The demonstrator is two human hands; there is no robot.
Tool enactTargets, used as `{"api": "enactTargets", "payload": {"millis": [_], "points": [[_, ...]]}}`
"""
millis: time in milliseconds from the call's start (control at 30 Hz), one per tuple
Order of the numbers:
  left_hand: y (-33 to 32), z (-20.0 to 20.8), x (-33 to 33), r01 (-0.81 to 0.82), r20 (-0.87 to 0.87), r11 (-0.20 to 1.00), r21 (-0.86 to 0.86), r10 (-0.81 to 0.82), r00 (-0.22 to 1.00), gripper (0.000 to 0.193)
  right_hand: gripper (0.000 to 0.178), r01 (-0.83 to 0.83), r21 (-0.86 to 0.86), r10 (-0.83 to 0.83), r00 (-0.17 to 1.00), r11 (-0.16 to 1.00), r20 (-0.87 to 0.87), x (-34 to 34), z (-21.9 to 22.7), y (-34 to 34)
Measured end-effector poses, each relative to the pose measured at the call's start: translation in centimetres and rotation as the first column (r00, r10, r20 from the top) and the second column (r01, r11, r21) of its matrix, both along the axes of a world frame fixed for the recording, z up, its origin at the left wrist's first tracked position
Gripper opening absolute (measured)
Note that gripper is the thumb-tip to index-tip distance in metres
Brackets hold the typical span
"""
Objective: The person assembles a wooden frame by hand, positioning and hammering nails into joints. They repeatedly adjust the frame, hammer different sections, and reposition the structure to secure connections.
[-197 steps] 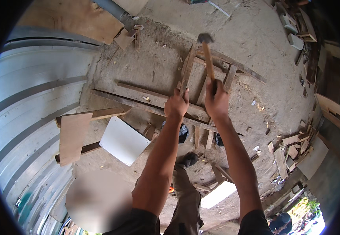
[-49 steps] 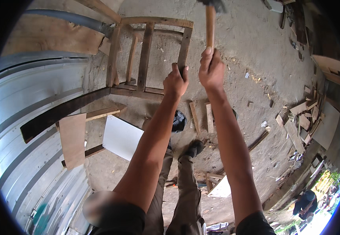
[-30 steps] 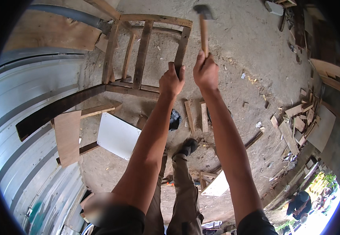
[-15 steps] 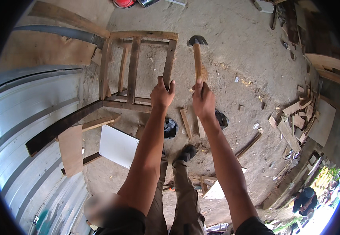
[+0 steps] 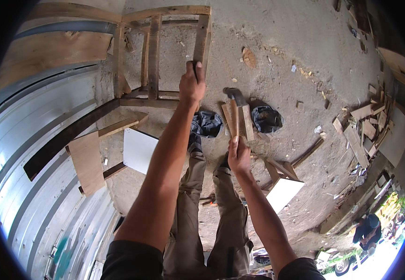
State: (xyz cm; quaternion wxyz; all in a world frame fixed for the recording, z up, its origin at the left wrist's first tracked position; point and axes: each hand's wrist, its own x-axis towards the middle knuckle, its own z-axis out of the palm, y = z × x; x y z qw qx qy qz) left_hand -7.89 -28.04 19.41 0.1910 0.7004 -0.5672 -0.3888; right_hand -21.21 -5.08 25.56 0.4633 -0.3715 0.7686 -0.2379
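Observation:
A rectangular wooden frame (image 5: 154,60) of brown slats stands at the far left of centre. My left hand (image 5: 192,85) is closed round its right-hand bar, near the lower end. My right hand (image 5: 239,156) grips the lower part of a hammer's wooden handle. The hammer (image 5: 234,119) points away from me, its dark head above two short wood pieces (image 5: 246,122) and to the right of the frame. I cannot tell whether the head touches anything.
Black plastic bags (image 5: 266,118) lie near my feet. White boards (image 5: 284,195) rest on the ground to both sides. Scrap wood (image 5: 369,128) is heaped at the right, and a corrugated metal wall (image 5: 48,121) runs along the left. A person (image 5: 368,232) crouches at lower right.
My right hand has drawn the hammer back toward me, away from beside the frame's top corner. My left hand keeps hold of the bar. The whole view has shifted, placing the frame higher.

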Motion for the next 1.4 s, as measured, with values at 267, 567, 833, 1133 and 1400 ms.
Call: {"api": "enactTargets", "payload": {"millis": [267,567,833,1133,1400], "points": [[-1.3,-1.2,2.1,0.102,-0.517,0.985,0.142,-0.014,0.856,0.066,0.038,0.03,-0.1,-0.016,0.99,0.995,0.139,4.6,4.6,4.1],[-3.5,-1.4,5.1,0.558,-0.416,0.771,0.308,-0.418,0.807,0.085,0.039,-0.086,-0.265,0.094,0.995,0.96,0.018,6.4,2.6,3.0],[-2.3,-1.5,4.0,0.376,-0.482,0.904,0.204,-0.242,0.842,0.069,0.036,0.064,0.039,-0.065,0.997,0.997,0.05,4.8,6.1,0.2],[-11.6,-0.1,-2.5,-0.072,0.036,0.938,0.338,0.064,0.997,0.046,0.029,0.139,0.174,-0.172,0.966,0.975,0.193,-3.5,14.6,-13.7],[-10.2,-1.0,-4.0,-0.169,0.314,0.965,0.2,0.1,0.944,0.037,0.035,-0.026,0.389,-0.135,0.915,0.921,0.38,-9.3,13.1,-29.8]]}}
